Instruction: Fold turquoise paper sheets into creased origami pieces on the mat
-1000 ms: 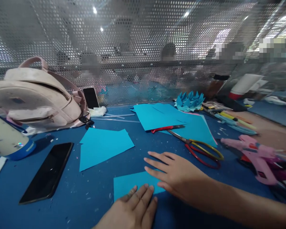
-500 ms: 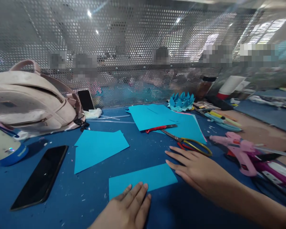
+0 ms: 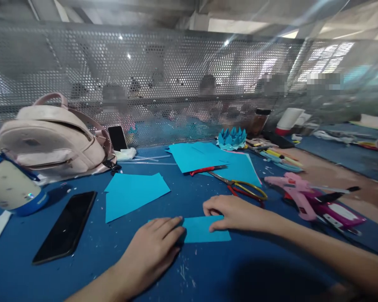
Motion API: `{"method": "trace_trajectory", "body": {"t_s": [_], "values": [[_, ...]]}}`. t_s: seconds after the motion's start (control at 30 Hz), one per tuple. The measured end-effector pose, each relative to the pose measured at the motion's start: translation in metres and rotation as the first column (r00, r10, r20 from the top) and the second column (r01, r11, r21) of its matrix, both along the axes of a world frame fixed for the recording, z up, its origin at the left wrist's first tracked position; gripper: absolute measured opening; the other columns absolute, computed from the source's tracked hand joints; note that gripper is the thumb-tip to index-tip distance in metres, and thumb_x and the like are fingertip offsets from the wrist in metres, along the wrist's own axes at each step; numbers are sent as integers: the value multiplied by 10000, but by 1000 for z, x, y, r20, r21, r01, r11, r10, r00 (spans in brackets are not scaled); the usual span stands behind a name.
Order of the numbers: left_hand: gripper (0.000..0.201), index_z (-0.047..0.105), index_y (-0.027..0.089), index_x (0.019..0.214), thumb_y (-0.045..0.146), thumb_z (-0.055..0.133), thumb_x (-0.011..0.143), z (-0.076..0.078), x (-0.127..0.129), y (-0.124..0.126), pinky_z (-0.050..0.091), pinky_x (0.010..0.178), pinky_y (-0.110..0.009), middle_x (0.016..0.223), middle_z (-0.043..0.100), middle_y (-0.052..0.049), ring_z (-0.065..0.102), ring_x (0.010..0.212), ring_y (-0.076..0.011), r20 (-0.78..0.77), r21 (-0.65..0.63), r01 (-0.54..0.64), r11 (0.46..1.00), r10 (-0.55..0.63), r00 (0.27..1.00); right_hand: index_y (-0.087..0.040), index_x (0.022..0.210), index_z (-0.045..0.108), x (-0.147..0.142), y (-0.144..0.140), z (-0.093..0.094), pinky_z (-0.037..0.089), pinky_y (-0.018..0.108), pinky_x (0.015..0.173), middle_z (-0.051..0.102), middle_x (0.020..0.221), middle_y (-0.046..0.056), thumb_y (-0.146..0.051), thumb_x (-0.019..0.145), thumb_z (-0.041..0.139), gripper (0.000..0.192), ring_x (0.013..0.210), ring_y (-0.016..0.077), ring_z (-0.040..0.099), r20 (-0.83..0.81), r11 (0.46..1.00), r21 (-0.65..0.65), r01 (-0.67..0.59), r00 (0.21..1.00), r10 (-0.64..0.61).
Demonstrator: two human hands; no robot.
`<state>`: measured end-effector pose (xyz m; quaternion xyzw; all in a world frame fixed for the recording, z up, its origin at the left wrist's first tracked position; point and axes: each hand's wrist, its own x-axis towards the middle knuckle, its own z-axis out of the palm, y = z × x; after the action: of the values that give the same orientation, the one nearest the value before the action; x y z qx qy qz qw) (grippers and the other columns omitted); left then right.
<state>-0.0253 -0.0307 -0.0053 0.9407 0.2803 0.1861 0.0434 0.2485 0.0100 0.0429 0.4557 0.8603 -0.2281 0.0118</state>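
A blue paper strip [image 3: 197, 235] lies crosswise on the table in front of me. My left hand [image 3: 157, 243] rests flat over its left part, fingers pointing right and covering that end. My right hand [image 3: 229, 214] is at the upper right edge of the strip. Its thumb touches the paper and its bent fingers lie beyond the far edge, with a gap between thumb and fingers. Just behind this hand are yellow-and-red-handled scissors [image 3: 247, 189]. A red-handled cutter [image 3: 208, 169] lies by larger blue sheets [image 3: 192, 155]. Another cut blue sheet [image 3: 135, 195] is farther left.
A black phone [image 3: 64, 226], a cream bottle [image 3: 12, 184] and a pink backpack [image 3: 56, 140] stand or lie on the left. On the right are a pink glue gun [image 3: 297, 193] and pens [image 3: 283, 157]. A folded blue paper flower [image 3: 231, 138] sits before the perforated metal screen [image 3: 164, 71].
My right hand has moved left onto the paper strip, and its fingers have bent. My left hand has moved farther up over the strip's left part. The camera view has tilted up.
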Motion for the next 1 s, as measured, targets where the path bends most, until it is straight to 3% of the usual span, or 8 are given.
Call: {"method": "trace_trajectory", "body": {"t_s": [0.17,0.23,0.33,0.47,0.67,0.77,0.87,1.0], "values": [[383,520,249,1287,236,528,905,7,-17,28,435,1005,-486,1320,584,-90,533,1209,-258,251,-284,-198,938,272,929,-187,780,628,3,-12,11,399,272,679,621,795,19,-429,886,548,277,795,199,578,-206,995,-99,16,978,-36],[391,572,211,1207,304,634,832,10,-22,43,492,891,-434,1180,623,-102,599,1035,-251,342,-502,-224,836,429,836,-173,701,550,5,-17,11,388,240,547,527,669,-6,-457,894,523,345,594,142,541,-288,977,-203,63,950,-121],[372,620,178,1050,326,729,727,15,-25,58,490,665,-299,861,609,-34,583,736,-172,428,-732,-82,676,552,716,-184,666,440,5,-27,9,305,203,410,376,553,-58,-478,890,524,378,401,78,408,-363,927,-362,92,903,-232],[274,641,179,928,298,752,707,22,-19,59,414,605,-232,779,566,6,528,689,-130,450,-766,-35,642,574,684,-183,678,427,1,-39,11,328,190,432,386,568,-57,-496,890,529,392,441,84,451,-423,897,-440,30,875,-237],[271,569,176,744,285,799,652,35,-9,51,328,507,-196,600,489,65,446,538,-83,462,-808,46,588,584,668,-145,711,555,-3,-39,15,349,222,566,483,652,-11,-556,955,381,509,605,110,471,-515,940,-327,-94,852,-94],[317,541,181,730,291,816,618,42,-2,47,366,515,-203,562,523,72,485,512,-86,476,-821,120,557,555,682,-110,906,666,-6,-26,9,385,234,568,627,770,63,-595,966,288,617,658,139,559,-591,896,-429,-111,785,-186],[325,543,183,755,270,820,609,50,8,42,404,537,-212,582,588,63,539,524,-94,492,-825,172,539,533,688,-131,1023,669,-15,-14,2,426,236,637,667,902,82,-598,930,418,538,762,147,595,-651,880,-461,-113,717,-249],[280,582,179,800,211,806,634,58,17,36,475,628,-252,654,680,28,635,612,-128,520,-819,250,516,486,702,-156,1106,609,-31,-12,1,419,215,615,684,962,87,-611,872,527,518,752,138,626,-651,744,-625,-237,685,-328]]}}
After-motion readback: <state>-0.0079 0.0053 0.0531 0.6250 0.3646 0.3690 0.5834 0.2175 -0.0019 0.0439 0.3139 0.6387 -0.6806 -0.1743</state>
